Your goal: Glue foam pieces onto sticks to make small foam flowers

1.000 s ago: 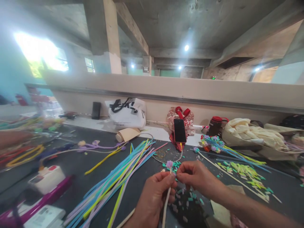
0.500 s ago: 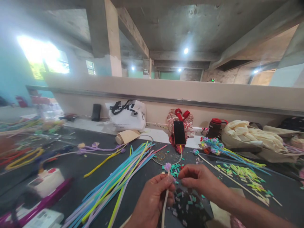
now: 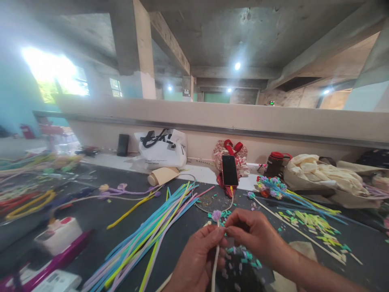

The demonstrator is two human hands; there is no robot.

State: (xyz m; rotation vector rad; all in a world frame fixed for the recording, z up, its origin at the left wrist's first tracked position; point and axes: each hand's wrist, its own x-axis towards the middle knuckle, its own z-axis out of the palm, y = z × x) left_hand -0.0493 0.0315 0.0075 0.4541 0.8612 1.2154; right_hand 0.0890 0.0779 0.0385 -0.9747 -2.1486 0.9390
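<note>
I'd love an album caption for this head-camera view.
Left hand pinching a pale stem with a lilac tuft, right hand close by, beside a spread of colourful strips.

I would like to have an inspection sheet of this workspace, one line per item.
Surface: dark tabletop, with yellow-green cut pieces scattered.
Things in hand: pale stem, roughly upright, with lilac flower head on top.
Clutter: bundle of coloured stems, white bag, red-lidded bottle.
Hands: left hand grips the stem; right hand is close beside it, anything pinched too small to tell.
Cables: cable plugged into phone.
Surroundings: low partition, concrete pillar.
</note>
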